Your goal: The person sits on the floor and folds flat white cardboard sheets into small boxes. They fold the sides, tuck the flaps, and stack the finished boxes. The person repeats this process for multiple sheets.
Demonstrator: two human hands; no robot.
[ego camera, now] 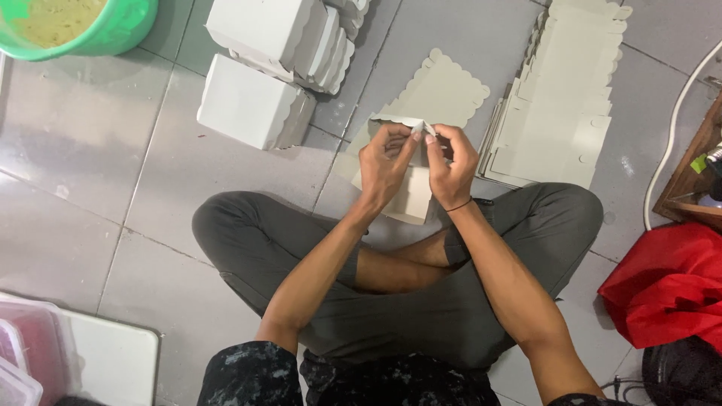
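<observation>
the person wears dark grey trousers (421, 301) of a smooth, plain cloth, pulled up so that the shins and ankles are bare. the top (338, 380) is black with a pale grey, mottled speckle pattern, and its short sleeves leave both forearms bare. a thin black band (459, 204) circles the wrist of the right hand (453, 164). the left hand (383, 162) carries no ring, band or watch. both hands are bare, with no gloves.
</observation>
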